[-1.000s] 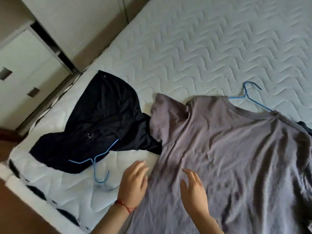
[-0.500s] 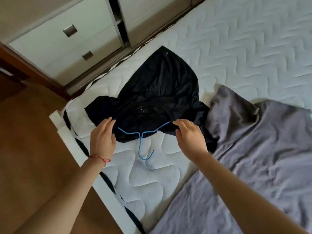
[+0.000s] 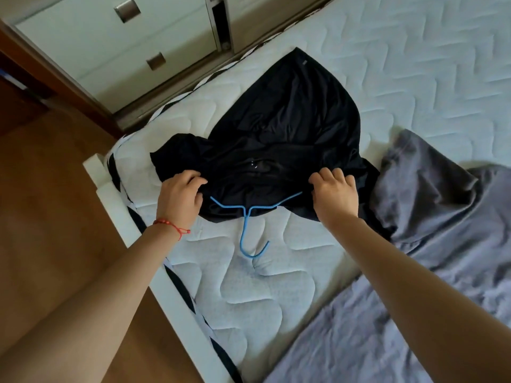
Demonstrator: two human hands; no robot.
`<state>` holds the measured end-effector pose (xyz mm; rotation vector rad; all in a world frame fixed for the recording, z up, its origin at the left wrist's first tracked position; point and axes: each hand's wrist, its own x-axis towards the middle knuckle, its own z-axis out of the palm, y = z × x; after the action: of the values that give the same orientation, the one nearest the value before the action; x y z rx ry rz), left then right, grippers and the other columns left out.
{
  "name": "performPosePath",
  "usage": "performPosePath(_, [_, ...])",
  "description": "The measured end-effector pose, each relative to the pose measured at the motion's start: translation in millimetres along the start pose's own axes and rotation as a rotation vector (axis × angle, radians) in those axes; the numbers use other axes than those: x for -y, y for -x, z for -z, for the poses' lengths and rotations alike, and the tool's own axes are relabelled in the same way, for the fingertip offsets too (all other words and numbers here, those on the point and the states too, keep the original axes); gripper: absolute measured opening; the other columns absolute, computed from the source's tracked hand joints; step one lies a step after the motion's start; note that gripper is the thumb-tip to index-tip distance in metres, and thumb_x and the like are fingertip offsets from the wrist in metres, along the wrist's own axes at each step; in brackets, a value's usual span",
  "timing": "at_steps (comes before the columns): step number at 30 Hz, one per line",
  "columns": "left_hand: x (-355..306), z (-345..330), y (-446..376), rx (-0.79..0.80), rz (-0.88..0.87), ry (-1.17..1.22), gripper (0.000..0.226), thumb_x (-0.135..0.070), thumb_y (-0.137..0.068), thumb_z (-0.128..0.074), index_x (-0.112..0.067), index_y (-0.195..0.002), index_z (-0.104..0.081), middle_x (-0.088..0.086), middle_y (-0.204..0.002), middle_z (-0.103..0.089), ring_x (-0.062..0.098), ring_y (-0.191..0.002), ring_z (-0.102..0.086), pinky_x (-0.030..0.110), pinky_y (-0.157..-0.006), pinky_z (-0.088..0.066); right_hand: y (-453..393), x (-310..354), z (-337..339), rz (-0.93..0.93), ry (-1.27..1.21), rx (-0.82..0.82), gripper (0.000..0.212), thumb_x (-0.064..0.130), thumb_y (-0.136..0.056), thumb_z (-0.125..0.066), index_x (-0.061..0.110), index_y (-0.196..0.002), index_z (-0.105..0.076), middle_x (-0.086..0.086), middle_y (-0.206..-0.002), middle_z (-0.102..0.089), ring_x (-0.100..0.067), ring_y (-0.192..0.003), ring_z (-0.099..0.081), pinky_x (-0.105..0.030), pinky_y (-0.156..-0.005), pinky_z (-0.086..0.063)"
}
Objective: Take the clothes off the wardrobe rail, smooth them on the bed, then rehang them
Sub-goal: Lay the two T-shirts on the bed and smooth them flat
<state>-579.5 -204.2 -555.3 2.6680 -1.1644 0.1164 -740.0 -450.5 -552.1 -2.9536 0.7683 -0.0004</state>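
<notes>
A crumpled black garment point(image 3: 279, 128) lies on the white quilted mattress point(image 3: 414, 64) near its corner. A blue wire hanger point(image 3: 249, 225) sits inside its neck, with the hook sticking out toward me. My left hand point(image 3: 179, 199) pinches the garment's left shoulder edge. My right hand point(image 3: 333, 193) grips the right shoulder edge, next to the hanger's arm. A grey T-shirt point(image 3: 431, 244) lies spread on the mattress to the right, its sleeve touching the black garment.
The white bed frame edge point(image 3: 116, 205) runs down the left side of the mattress, with wooden floor point(image 3: 41, 217) beyond it. White wardrobe drawers point(image 3: 116, 42) with metal handles stand at the top left, close to the bed.
My hands left the grey T-shirt, moved left to the black garment, and have closed on its two shoulder edges. The view has turned left toward the bed corner.
</notes>
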Motion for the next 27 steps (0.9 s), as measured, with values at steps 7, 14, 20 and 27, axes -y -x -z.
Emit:
performPosePath(7, [-5, 13, 1, -0.030, 0.025, 0.075, 0.021, 0.009, -0.063, -0.072, 0.001, -0.083, -0.069, 0.018, -0.083, -0.069, 0.036, -0.067, -0.066, 0.042, -0.063, -0.054, 11, -9, 25, 0.011, -0.234, -0.259, 0.010, 0.019, -0.071, -0.065, 0.010, -0.075, -0.070, -0.002, -0.068, -0.066, -0.031, -0.072, -0.058, -0.034, -0.073, -0.040])
performPosePath(14, [-27, 72, -2, -0.280, 0.142, 0.251, 0.014, -0.001, -0.079, -0.057, 0.007, -0.083, -0.068, 0.025, -0.075, -0.069, 0.039, -0.065, -0.065, 0.041, -0.062, -0.052, 25, -4, 92, -0.025, -0.378, -0.419, 0.015, 0.022, -0.079, -0.062, 0.009, -0.078, -0.070, -0.004, -0.070, -0.070, -0.031, -0.070, -0.057, -0.031, -0.070, -0.031])
performPosePath(20, [-69, 176, 8, -0.485, 0.148, 0.293, 0.010, 0.003, -0.081, -0.060, 0.010, -0.086, -0.066, 0.027, -0.078, -0.067, 0.039, -0.070, -0.064, 0.032, -0.066, -0.043, 55, -3, 191, 0.012, -0.408, -0.544, 0.014, 0.020, -0.080, -0.062, 0.009, -0.077, -0.070, -0.003, -0.070, -0.071, -0.034, -0.073, -0.056, -0.033, -0.070, -0.035])
performPosePath(27, [-104, 324, 29, -0.703, 0.091, 0.334, 0.012, -0.001, -0.077, -0.067, 0.009, -0.083, -0.069, 0.025, -0.076, -0.069, 0.027, -0.072, -0.064, 0.022, -0.067, -0.042, 101, 11, 341, 0.070, -0.548, -0.628, 0.017, 0.017, -0.088, -0.054, 0.006, -0.089, -0.067, -0.011, -0.085, -0.067, -0.034, -0.082, -0.059, -0.041, -0.072, -0.047])
